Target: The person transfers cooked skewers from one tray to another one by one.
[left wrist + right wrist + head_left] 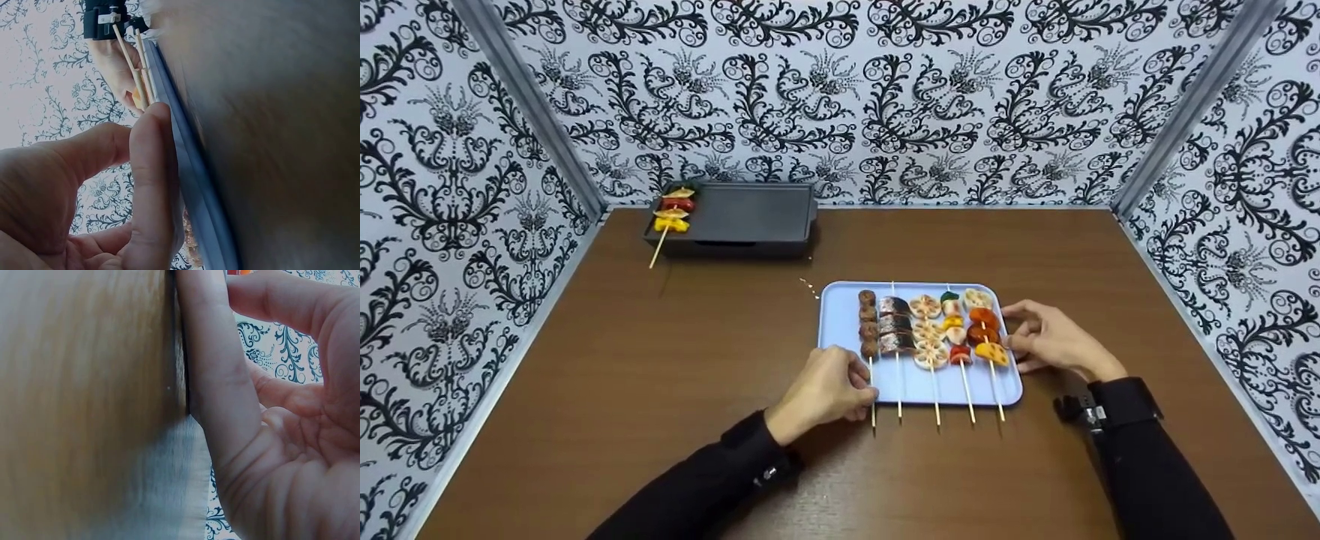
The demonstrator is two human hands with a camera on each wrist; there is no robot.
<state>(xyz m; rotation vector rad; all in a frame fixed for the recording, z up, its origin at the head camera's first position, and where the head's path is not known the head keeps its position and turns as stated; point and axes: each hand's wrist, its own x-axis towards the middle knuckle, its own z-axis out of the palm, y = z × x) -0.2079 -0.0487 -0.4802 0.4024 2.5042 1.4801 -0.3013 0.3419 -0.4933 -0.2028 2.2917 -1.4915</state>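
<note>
A light blue tray [838,315] lies on the table, bearing several skewers side by side. From left to right come a meatball skewer [868,328], a fish skewer [895,324], a lotus root skewer [928,330], a mixed vegetable skewer [954,334] and one with red and yellow pieces [985,334]. Their sticks jut over the near rim. My left hand [831,386] grips the tray's near left corner, close to the meatball skewer's stick. At the right rim, my right hand [1054,341] holds the tray between thumb and fingers. Wrist views show fingers along the tray edge.
A dark grill plate [750,210] stands at the back left of the brown table [720,322]. Across its left end lies another skewer [672,215], its stick pointing forward. Patterned walls [825,97] enclose the table at the back and sides.
</note>
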